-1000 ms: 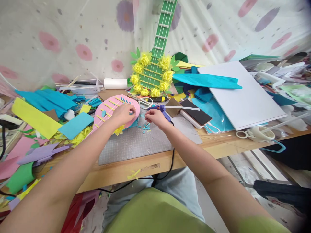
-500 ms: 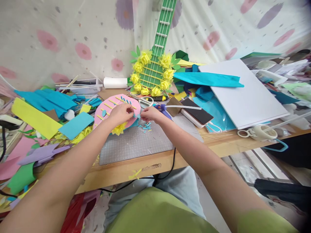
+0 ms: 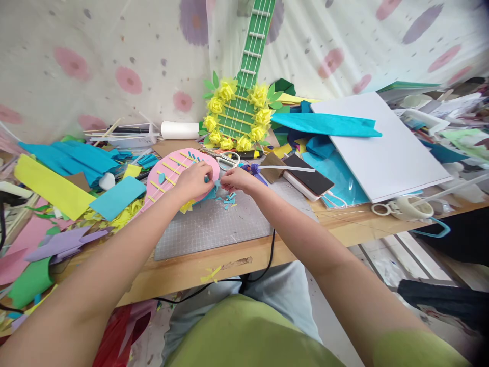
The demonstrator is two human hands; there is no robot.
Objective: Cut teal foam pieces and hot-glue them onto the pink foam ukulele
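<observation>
No words, labels, brands or numbers can be read anywhere — nothing is legible.

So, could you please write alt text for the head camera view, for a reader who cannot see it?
A person's left hand rests on a pink paper guitar while the right hand pinches a small blue piece beside it, over a grey cutting mat. Coloured paper scraps, scissors and a green guitar with yellow flowers crowd the wooden table.

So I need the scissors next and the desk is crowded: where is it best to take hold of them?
Probably by the white handle loops, coming from the right hand side. The loops face the hands and lie uncovered, while the blades point away under paper scraps beside the pink foam guitar.
</observation>
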